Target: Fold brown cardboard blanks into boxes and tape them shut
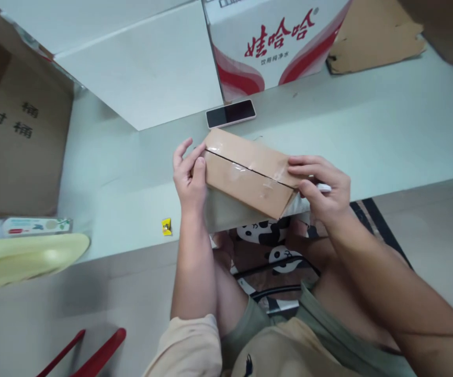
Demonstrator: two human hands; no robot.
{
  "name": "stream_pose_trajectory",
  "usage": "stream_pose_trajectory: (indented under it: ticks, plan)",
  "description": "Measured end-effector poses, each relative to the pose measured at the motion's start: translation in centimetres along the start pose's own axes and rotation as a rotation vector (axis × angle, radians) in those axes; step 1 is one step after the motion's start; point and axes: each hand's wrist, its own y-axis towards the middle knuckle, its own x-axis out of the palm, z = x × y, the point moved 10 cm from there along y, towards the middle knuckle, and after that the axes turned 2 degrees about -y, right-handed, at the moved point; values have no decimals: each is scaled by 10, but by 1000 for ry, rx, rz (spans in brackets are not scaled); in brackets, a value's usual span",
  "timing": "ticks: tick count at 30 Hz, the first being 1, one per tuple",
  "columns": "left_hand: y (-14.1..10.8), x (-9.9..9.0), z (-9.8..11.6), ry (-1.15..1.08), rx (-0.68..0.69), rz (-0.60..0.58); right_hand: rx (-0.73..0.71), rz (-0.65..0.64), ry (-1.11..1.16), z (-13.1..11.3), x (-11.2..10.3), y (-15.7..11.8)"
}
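A small brown cardboard box (250,173) is tilted above the table's front edge, with clear tape over the dark seam along its top. My left hand (191,175) grips its left end, thumb and index finger on the box and the other fingers partly raised. At the right end, my right hand (323,186) holds the box with fingers on top and the thumb near the corner. A small white object (324,188) sticks out between the thumb and fingers of that hand; what it is cannot be made out.
Behind the box, a dark-screened phone-like device (231,113) lies on the pale table (124,209). A white-and-red carton (273,47) and white panel (144,68) stand at the back. A yellow wrapper (166,226), large carton (18,125) and yellow-green tray (34,256) are left.
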Motion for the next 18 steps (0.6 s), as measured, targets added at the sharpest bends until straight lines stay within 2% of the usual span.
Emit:
stream_pose_trajectory:
  ticks: [3,6,8,10,12,14,16,18]
  plan:
    - [-3,-7,2,-19,-12,51,87,3,19,3,-2,-2]
    - [-6,-17,-3,-36,-64,109,159,97,-7,7,-13,-3]
    - [-7,-28,-13,-81,-135,168,170,175,-85,9,-23,-1]
    - [-11,-41,-30,-194,-255,265,146,198,-177,8,-27,1]
    - [-17,-52,-47,-325,-377,390,72,150,-280,2,-21,3]
    - [-22,-59,-58,-426,-454,486,-7,46,-370,-4,-5,1]
    - [-24,-58,-63,-494,-480,515,-47,-63,-404,-6,13,-3]
    - [-25,-48,-68,-545,-522,475,-51,-139,-366,-6,26,-7]
